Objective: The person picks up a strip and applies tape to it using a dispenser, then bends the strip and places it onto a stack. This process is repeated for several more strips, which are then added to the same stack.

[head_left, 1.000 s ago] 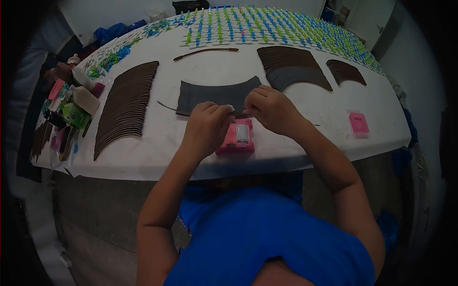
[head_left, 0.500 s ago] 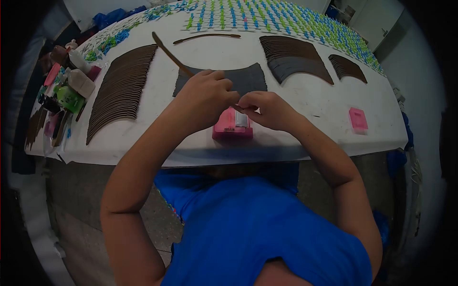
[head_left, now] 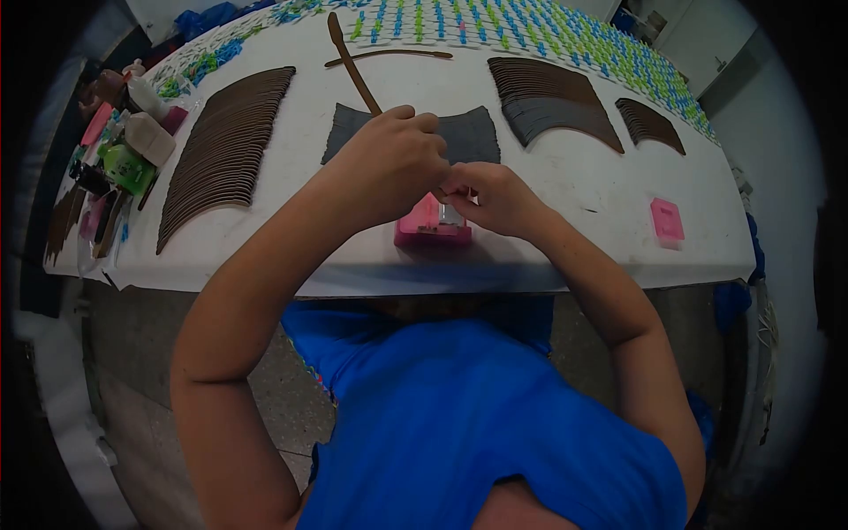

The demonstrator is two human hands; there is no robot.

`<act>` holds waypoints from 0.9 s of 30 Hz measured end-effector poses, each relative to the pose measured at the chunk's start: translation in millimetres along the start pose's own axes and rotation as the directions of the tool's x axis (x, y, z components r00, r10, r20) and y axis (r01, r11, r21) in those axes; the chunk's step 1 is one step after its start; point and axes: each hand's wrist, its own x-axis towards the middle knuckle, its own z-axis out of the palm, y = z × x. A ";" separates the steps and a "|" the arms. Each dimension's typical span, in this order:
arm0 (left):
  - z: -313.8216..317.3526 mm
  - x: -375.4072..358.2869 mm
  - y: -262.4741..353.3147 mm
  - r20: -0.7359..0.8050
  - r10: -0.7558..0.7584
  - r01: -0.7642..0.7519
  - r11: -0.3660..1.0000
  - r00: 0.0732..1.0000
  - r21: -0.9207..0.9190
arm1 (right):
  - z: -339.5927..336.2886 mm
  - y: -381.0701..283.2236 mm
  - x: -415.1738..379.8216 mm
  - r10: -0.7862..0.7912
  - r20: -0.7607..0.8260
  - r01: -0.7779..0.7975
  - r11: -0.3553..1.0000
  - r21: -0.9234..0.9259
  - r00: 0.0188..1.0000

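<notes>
My left hand (head_left: 397,157) is closed around a slim brown glasses temple (head_left: 352,66), whose bent end points up and away from me. The fingers of my right hand (head_left: 496,196) are pinched together at the lower end of the same temple, touching my left hand. What else they may hold is too small to make out. Just below both hands stands an open pink box (head_left: 433,231) with something silvery inside. Behind the hands lies a dark grey mat-like row (head_left: 473,137), partly covered by my left hand.
Fanned rows of brown temples lie at left (head_left: 228,146), at right (head_left: 561,102) and far right (head_left: 649,124). One loose temple (head_left: 393,55) lies beyond my hands. A pink lid (head_left: 667,221), bottles (head_left: 128,168) and many blue-green pieces (head_left: 530,35) are on the white table (head_left: 565,243).
The temple in my left hand has swung more upright, its far end moving right and up. My right hand stays pinched at its lower end. The view has shifted slightly.
</notes>
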 end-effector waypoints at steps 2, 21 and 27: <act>0.4 -1.9 0.2 0.007 -0.020 0.020 1.000 1.000 0.000 | 1.7 3.0 -0.3 -0.004 0.001 0.004 1.000 -0.004 1.000; 88.5 -36.6 14.9 -0.315 -0.181 0.070 0.941 0.932 -0.332 | -21.0 17.0 -31.5 -0.022 0.084 0.031 0.993 -0.112 0.996; 95.3 -33.2 18.6 -0.336 -0.195 0.083 0.944 0.922 -0.320 | -24.7 18.4 -34.6 -0.029 0.102 0.046 0.985 -0.167 0.994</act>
